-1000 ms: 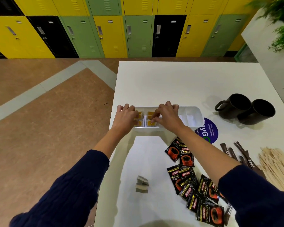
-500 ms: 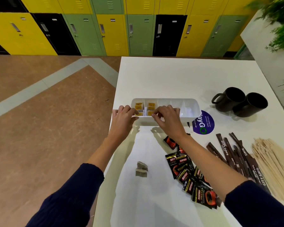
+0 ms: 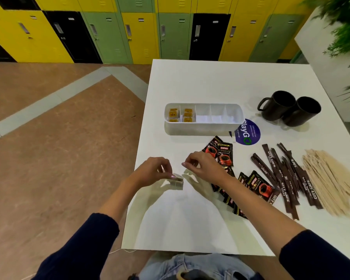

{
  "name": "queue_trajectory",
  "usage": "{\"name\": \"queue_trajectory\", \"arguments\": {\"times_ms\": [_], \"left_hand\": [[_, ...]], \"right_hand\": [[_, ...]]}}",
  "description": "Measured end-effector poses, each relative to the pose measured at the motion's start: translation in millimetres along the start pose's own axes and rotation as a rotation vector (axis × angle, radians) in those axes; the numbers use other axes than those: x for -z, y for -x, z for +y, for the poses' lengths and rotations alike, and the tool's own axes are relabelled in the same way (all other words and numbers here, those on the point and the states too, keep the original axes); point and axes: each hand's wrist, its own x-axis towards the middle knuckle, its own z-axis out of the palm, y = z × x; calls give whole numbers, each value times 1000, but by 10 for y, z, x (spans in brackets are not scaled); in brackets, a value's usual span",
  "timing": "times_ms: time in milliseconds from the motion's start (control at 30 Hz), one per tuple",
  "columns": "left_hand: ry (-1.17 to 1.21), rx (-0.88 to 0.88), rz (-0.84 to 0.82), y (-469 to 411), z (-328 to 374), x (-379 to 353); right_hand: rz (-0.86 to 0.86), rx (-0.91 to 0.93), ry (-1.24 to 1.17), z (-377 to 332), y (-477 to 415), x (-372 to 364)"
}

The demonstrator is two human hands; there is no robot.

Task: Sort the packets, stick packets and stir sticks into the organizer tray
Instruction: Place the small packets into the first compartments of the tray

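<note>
Grey-beige small packets (image 3: 177, 181) lie on the white table (image 3: 200, 83), touching the left hand (image 3: 153, 171) fingers (image 3: 171, 175), which pinch the top one. Right hand (image 3: 203, 165) hovers just beside, fingers curled loosely, holding nothing. Beyond both, the white organizer tray (image 3: 203, 126) holds yellow packets (image 3: 181, 116).

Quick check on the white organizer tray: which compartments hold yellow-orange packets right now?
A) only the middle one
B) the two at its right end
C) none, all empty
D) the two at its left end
D: the yellow-orange packets fill the two left-end compartments of the white organizer tray; the compartments to the right of them show only white floor.
</note>
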Motion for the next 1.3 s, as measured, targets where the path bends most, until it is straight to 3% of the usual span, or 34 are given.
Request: {"name": "queue_trajectory", "arguments": {"times_ms": [400,633,900,1300], "left_hand": [[20,-3,55,68,-5,-218],[-14,-55,129,32,1,-258],[-98,-66,90,-123,-10,-73],[-81,-86,255,-780,206,626]], "right_hand": [[-160,-27,-39,-50,111,-111],[-85,-47,-19,-65,61,-190],[10,-89,107,-62,-113,-52],[186,-116,-37,33,-761,704]]}}
